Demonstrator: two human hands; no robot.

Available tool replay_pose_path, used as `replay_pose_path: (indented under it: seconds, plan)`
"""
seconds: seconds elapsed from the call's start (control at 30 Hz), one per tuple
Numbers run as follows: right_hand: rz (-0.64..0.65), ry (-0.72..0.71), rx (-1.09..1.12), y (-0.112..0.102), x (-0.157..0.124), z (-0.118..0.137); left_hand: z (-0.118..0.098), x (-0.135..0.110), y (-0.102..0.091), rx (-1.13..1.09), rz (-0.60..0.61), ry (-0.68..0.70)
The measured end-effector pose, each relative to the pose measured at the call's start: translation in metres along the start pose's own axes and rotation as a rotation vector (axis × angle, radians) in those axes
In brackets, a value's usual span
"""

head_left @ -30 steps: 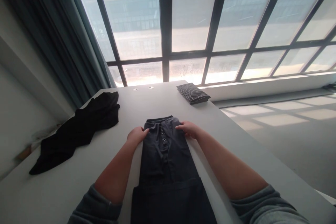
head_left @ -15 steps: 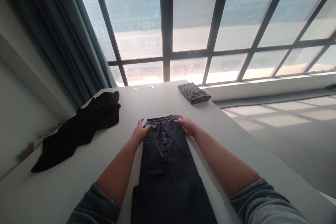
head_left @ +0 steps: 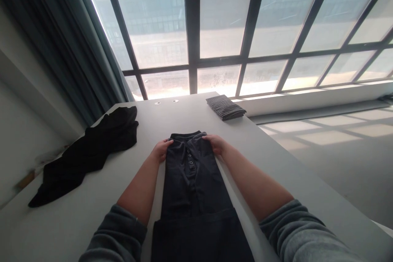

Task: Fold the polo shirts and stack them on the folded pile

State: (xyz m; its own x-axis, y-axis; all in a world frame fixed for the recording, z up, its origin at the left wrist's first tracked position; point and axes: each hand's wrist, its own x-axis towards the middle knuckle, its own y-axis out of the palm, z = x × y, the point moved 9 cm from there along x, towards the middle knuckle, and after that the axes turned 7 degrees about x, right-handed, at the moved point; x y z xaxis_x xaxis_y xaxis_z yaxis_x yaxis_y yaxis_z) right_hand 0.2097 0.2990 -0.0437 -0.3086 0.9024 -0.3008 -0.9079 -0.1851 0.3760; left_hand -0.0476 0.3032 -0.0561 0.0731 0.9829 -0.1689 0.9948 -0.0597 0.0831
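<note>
A dark navy shirt [head_left: 195, 188] with a short button placket lies lengthwise before me, its collar at the far end. Its sides are folded in to a narrow strip, and a wider layer shows at the near end. My left hand [head_left: 161, 150] pinches the left shoulder edge, thumb on top and the other fingers beneath. At the opposite shoulder, my right hand [head_left: 215, 144] grips the cloth beside the collar in the same way. The fingertips under the fabric are hidden on both sides.
A white table [head_left: 172, 120] bears everything. On the left lies a crumpled black garment [head_left: 92, 151]; a folded striped cloth [head_left: 226, 107] sits near the far right edge. Large windows [head_left: 221, 16] and a dark curtain [head_left: 61, 37] stand behind.
My left hand's raised fingers have closed around the shirt's left shoulder edge. My right hand keeps its hold, and the collar end has shifted slightly. The view has moved a little.
</note>
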Motion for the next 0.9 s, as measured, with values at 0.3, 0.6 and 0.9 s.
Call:
replay_pose_path:
  seconds: [0.3,0.6,0.9]
  plan:
    - [-0.009,-0.126,0.074,0.006,-0.020,0.022,-0.029,-0.020,0.001,-0.030,0.024,0.213]
    - [0.073,-0.332,-0.069,0.023,-0.063,0.044,-0.058,-0.076,0.005,0.361,0.041,0.404]
    - [0.179,-0.528,-0.516,0.019,-0.127,0.047,-0.068,-0.146,0.009,0.697,0.198,0.513]
